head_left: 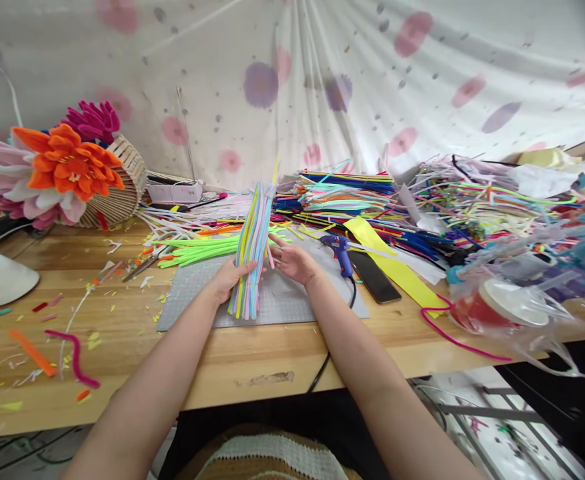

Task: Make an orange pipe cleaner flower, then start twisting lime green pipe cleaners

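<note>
My left hand [228, 280] is wrapped round a bundle of pastel pipe cleaners [253, 233], blue, pink, yellow and lilac, held nearly upright above a grey cutting mat [197, 300]. My right hand [295, 261] is at the bundle's right side with its fingers apart and palm turned partly up. Its fingertips come close to the bundle; whether they touch is unclear. Behind the left hand, bright green pipe cleaners [199, 250] lie across the mat's back edge. A blue glue gun [341, 253] rests to the right of my right hand.
A black phone [375, 277] and yellow ribbon [402, 277] lie right of the mat. Piles of pipe cleaners [347, 190] line the back. Scissors [147, 263] and scraps lie left, below a basket of fuzzy flowers [75, 167]. A bagged red cup [497, 307] stands far right.
</note>
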Available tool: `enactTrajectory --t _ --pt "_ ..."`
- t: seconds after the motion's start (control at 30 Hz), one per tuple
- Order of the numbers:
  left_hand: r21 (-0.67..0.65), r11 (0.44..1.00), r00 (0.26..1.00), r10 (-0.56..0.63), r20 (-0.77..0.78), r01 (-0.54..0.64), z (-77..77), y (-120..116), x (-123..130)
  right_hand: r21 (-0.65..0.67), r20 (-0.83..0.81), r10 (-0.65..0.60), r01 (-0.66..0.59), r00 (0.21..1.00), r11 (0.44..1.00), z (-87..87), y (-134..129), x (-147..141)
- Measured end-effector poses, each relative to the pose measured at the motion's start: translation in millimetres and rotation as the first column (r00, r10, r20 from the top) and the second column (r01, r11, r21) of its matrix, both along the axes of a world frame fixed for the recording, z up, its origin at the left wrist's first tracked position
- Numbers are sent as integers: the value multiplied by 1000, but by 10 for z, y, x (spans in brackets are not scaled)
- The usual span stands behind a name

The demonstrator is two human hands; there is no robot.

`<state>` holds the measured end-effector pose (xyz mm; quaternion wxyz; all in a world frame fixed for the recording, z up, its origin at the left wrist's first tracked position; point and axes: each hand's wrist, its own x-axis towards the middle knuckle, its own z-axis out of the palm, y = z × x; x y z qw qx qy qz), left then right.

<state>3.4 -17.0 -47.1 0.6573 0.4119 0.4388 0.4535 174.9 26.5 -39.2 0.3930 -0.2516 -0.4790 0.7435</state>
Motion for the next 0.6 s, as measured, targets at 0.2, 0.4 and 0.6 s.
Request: enactTrajectory --t 0.2,0.4,0.6 --pt "112 990 984 106 -141 -90 -72 43 63 -54 51 -228 231 972 971 -121 6 -264" --pt "-6 999 997 52 -58 -52 -97 143 -9 -64 -31 -220 217 975 974 -262 138 -85" --pt "-116 993 1000 23 -1 -22 -65 197 -91 -40 18 -212 212 977 976 -258 189 37"
